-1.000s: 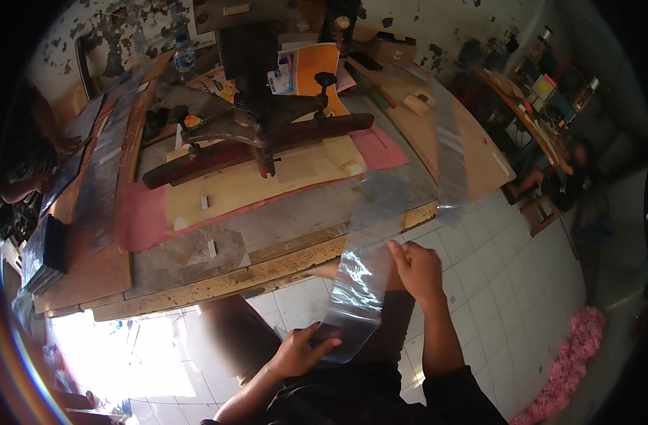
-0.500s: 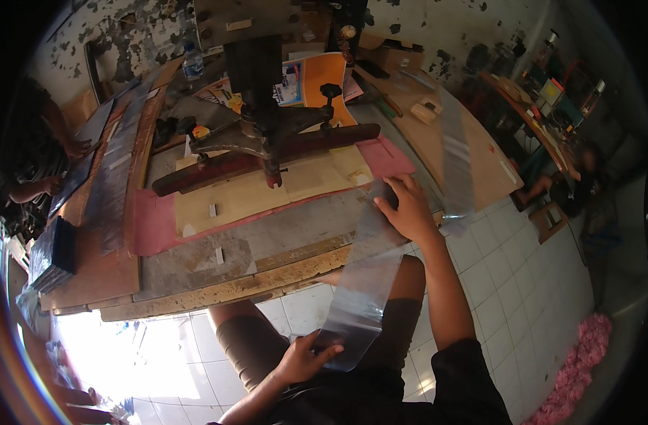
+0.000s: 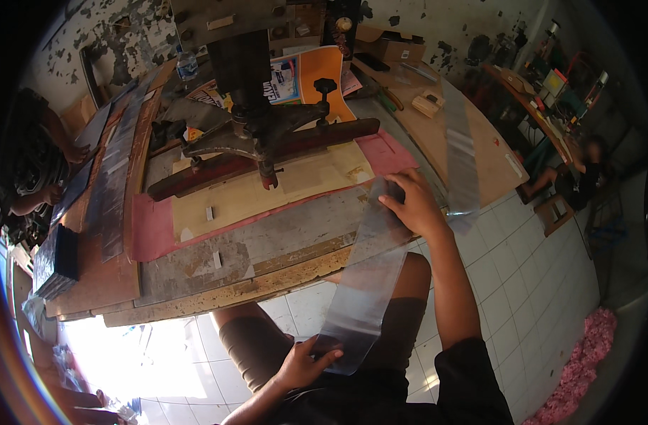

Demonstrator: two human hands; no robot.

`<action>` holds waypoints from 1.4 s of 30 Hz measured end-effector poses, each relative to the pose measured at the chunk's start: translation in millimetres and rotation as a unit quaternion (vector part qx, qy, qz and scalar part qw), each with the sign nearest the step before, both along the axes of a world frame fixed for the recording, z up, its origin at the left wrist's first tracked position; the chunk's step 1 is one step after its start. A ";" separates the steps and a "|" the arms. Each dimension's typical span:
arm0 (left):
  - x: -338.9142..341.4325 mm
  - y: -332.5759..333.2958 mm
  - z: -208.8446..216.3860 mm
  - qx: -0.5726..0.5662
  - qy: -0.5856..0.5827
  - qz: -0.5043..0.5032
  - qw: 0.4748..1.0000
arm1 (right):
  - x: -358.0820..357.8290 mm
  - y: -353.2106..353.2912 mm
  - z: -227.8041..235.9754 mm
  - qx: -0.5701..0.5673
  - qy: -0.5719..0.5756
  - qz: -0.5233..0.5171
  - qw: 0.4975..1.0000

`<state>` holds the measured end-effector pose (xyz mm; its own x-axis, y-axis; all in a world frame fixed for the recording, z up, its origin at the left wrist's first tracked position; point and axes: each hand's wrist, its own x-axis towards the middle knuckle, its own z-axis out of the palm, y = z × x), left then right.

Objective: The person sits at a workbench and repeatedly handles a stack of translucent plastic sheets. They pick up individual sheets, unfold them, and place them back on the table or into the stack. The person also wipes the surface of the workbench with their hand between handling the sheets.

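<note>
Between my hands stretches a long strip of clear plastic sheet (image 3: 363, 283), slanting from my lap up to the table's front edge. My left hand (image 3: 306, 363) pinches its lower end, thumb on top. At the upper end, beside the pink sheet, my right hand (image 3: 414, 202) grips it between thumb and fingers. Beyond the strip stands a press with a long dark red bar (image 3: 218, 168), raised over a yellowish pad (image 3: 267, 190) that lies on a pink sheet (image 3: 387, 152).
More clear strips (image 3: 462, 156) hang over the right board's edge. A stack of dark sheets (image 3: 55, 258) sits at the left, near a co-worker's hands (image 3: 75, 153). A water bottle (image 3: 187, 65) stands behind. Another person sits far right; a pink heap (image 3: 586, 354) lies on the tiled floor.
The view has shifted slightly. Both hands keep hold of the plastic strip in nearly the same position. The co-worker's hands at the left have moved little.
</note>
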<state>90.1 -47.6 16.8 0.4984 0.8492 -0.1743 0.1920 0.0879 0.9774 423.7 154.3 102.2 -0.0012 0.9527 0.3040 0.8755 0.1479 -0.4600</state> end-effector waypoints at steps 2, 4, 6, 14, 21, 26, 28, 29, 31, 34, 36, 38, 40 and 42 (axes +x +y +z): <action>0.1 0.3 -0.8 -0.009 0.006 -0.009 1.000 | 1.7 1.4 -0.6 0.026 -0.019 0.016 0.999; 1.1 0.1 2.0 0.001 0.007 -0.006 1.000 | 9.7 9.5 -1.3 -0.004 -0.036 0.031 0.999; 1.9 -0.2 4.0 0.014 0.007 -0.003 1.000 | 12.9 15.5 3.5 -0.026 -0.044 0.044 0.998; -0.6 -2.8 -1.1 -0.006 0.011 -0.012 1.000 | 5.2 13.2 15.7 -0.049 -0.047 0.042 0.997; -0.7 -3.1 0.9 -0.011 0.034 -0.013 0.999 | 4.0 15.8 19.8 -0.062 -0.034 0.038 0.997; 0.1 -4.0 -3.9 0.002 0.027 -0.007 1.000 | 8.1 19.5 19.1 -0.071 -0.058 0.043 0.995; 0.0 -4.5 -6.0 0.013 0.025 -0.007 1.000 | 8.2 18.7 18.5 -0.060 -0.064 0.044 0.995; -0.2 -4.7 -6.7 0.018 0.024 -0.006 1.000 | 7.7 18.0 18.2 -0.055 -0.067 0.045 0.995; 0.1 -4.9 -7.4 0.024 0.027 -0.004 0.999 | 6.4 17.7 18.3 -0.060 -0.056 0.042 0.996; 0.2 -4.7 -0.7 0.023 0.033 -0.002 0.999 | 5.9 17.3 18.4 -0.064 -0.057 0.044 0.995; 0.0 -4.3 1.2 0.020 0.033 -0.003 0.999 | 6.5 17.9 18.5 -0.060 -0.062 0.050 0.995; -0.5 -4.2 -1.7 0.018 0.030 -0.005 0.999 | 8.1 19.5 16.8 -0.052 -0.065 0.056 0.995; 0.2 -3.5 -2.1 0.006 0.024 -0.008 1.000 | 15.2 25.4 16.1 -0.077 -0.045 0.073 0.993; 0.9 -1.1 0.3 -0.002 0.027 -0.010 1.000 | 18.0 30.2 16.7 -0.089 -0.039 0.081 0.992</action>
